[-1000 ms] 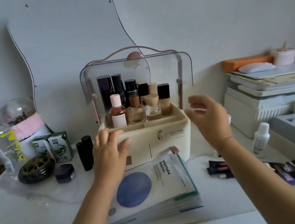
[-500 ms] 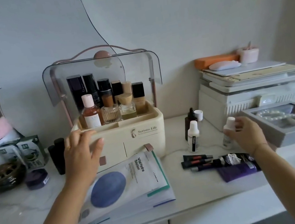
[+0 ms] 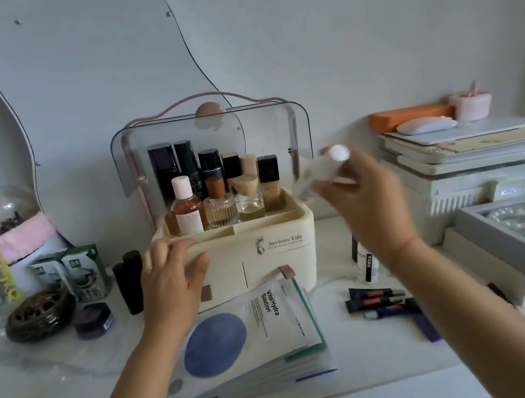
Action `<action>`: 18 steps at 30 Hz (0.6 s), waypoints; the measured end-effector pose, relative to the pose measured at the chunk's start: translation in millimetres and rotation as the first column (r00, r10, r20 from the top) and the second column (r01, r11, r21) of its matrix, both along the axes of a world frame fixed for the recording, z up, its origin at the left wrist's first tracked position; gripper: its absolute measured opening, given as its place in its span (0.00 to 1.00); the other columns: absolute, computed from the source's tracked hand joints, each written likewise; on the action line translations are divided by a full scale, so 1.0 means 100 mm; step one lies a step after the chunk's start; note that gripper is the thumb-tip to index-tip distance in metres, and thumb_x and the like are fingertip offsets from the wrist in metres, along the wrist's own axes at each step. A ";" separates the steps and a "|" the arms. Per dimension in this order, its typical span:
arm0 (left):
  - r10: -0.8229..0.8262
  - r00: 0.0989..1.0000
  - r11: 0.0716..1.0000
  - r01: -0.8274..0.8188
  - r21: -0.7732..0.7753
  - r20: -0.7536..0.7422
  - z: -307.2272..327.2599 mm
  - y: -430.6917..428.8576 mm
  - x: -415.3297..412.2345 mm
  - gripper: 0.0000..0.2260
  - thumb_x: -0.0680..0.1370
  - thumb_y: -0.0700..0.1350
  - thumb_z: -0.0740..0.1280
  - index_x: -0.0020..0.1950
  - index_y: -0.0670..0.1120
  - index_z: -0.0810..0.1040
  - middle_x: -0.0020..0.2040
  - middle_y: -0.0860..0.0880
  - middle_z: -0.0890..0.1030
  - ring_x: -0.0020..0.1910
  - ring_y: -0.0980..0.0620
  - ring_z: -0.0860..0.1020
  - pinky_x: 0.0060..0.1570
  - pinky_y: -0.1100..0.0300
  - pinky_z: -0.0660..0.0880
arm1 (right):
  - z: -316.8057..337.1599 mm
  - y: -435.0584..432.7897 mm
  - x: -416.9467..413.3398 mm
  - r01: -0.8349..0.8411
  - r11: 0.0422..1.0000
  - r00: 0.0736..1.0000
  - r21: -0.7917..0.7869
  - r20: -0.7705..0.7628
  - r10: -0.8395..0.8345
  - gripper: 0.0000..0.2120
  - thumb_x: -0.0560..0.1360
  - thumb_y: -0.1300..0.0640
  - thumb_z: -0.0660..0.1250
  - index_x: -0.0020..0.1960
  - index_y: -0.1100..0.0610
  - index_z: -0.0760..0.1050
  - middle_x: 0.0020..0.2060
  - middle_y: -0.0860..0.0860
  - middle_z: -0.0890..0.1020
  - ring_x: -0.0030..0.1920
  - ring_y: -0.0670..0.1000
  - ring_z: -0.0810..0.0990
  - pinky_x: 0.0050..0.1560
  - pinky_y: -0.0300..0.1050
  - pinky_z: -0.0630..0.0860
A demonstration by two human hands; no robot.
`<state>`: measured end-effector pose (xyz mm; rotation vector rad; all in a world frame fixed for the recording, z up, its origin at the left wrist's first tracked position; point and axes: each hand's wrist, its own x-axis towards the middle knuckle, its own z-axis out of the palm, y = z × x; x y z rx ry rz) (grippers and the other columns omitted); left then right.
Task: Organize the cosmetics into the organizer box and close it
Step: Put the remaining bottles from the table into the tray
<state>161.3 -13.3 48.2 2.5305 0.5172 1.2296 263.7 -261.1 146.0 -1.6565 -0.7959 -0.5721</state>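
Your left hand [image 3: 171, 276] rests flat on the front left corner of the cream plastic organizer box [image 3: 263, 254], its clear lid raised. Your right hand [image 3: 364, 202] holds a blurred small white-capped bottle [image 3: 329, 170] just right of the box, above the white desk [image 3: 366, 348].

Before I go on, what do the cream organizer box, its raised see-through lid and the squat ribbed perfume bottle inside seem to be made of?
Cream organizer box: looks like matte opaque plastic, with smooth moulded corners. Raised see-through lid: probably glossy, smoke-tinted acrylic, since the wall shows through it. Squat ribbed perfume bottle: seemingly clear glass, with ridged walls catching light.
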 end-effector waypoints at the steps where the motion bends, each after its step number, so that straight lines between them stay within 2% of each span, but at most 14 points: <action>1: -0.002 1.000 1.000 0.002 0.003 0.002 0.00 0.00 0.00 0.18 0.76 0.59 0.58 0.57 0.47 0.74 0.55 0.45 0.71 0.57 0.45 0.66 0.53 0.44 0.71 | 0.01 0.20 0.03 -0.020 0.996 1.000 -0.082 -0.004 0.020 0.14 0.71 0.60 0.71 0.55 0.52 0.75 0.45 0.42 0.82 0.45 0.37 0.80 0.45 0.26 0.73; 3: -0.004 1.000 1.000 0.005 0.024 -0.007 0.00 0.02 -0.01 0.18 0.77 0.59 0.58 0.56 0.47 0.74 0.54 0.46 0.71 0.55 0.44 0.67 0.51 0.47 0.71 | 0.00 0.52 0.16 0.007 0.972 1.000 -0.236 -0.013 -0.010 0.12 0.73 0.59 0.69 0.56 0.54 0.74 0.49 0.49 0.82 0.48 0.47 0.80 0.50 0.40 0.77; 4: -0.005 1.000 0.999 0.005 0.031 -0.018 0.00 0.02 -0.01 0.18 0.77 0.58 0.59 0.56 0.47 0.74 0.54 0.46 0.71 0.55 0.44 0.67 0.50 0.48 0.71 | 0.00 0.65 0.24 0.030 0.955 0.999 -0.295 -0.018 -0.037 0.11 0.74 0.59 0.68 0.55 0.55 0.73 0.50 0.51 0.81 0.48 0.51 0.80 0.49 0.45 0.78; 5: -0.004 1.000 1.000 0.005 0.030 -0.027 0.00 0.03 -0.01 0.16 0.77 0.57 0.60 0.56 0.47 0.75 0.54 0.46 0.71 0.56 0.44 0.67 0.50 0.49 0.70 | -0.01 0.76 0.32 0.057 0.937 0.998 -0.345 -0.019 -0.068 0.10 0.74 0.60 0.66 0.54 0.56 0.72 0.49 0.53 0.81 0.47 0.53 0.79 0.45 0.47 0.77; 7: -0.005 1.000 1.000 0.005 0.022 -0.027 -0.01 0.05 -0.01 0.14 0.76 0.53 0.63 0.56 0.46 0.75 0.55 0.45 0.71 0.57 0.43 0.68 0.51 0.47 0.71 | -0.01 0.94 0.47 0.111 0.904 0.991 -0.412 -0.027 -0.134 0.09 0.75 0.62 0.63 0.54 0.57 0.70 0.47 0.56 0.80 0.42 0.56 0.76 0.35 0.44 0.71; 9: -0.010 1.000 1.000 0.010 0.018 -0.013 -0.02 0.06 0.00 0.12 0.76 0.51 0.65 0.56 0.46 0.75 0.56 0.45 0.71 0.58 0.43 0.68 0.53 0.46 0.72 | -0.01 1.09 0.58 0.135 0.881 0.979 -0.453 -0.075 -0.188 0.10 0.75 0.64 0.58 0.56 0.59 0.69 0.47 0.58 0.79 0.39 0.57 0.72 0.31 0.43 0.65; 15: -0.022 1.000 1.000 0.021 0.016 0.018 -0.04 0.06 0.00 0.16 0.77 0.56 0.59 0.56 0.47 0.75 0.56 0.47 0.71 0.59 0.46 0.66 0.54 0.48 0.70 | -0.04 1.21 0.77 0.144 0.826 0.939 -0.545 -0.188 -0.287 0.09 0.77 0.64 0.59 0.56 0.61 0.72 0.50 0.59 0.80 0.45 0.57 0.77 0.44 0.47 0.75; 18: -0.027 0.999 0.999 0.026 0.036 0.023 -0.03 0.06 0.00 0.16 0.77 0.55 0.61 0.56 0.46 0.76 0.56 0.45 0.72 0.58 0.44 0.68 0.54 0.46 0.71 | -0.05 1.20 0.73 0.151 0.808 0.936 -0.570 -0.181 -0.303 0.10 0.77 0.65 0.59 0.57 0.63 0.73 0.51 0.60 0.80 0.49 0.58 0.78 0.49 0.48 0.76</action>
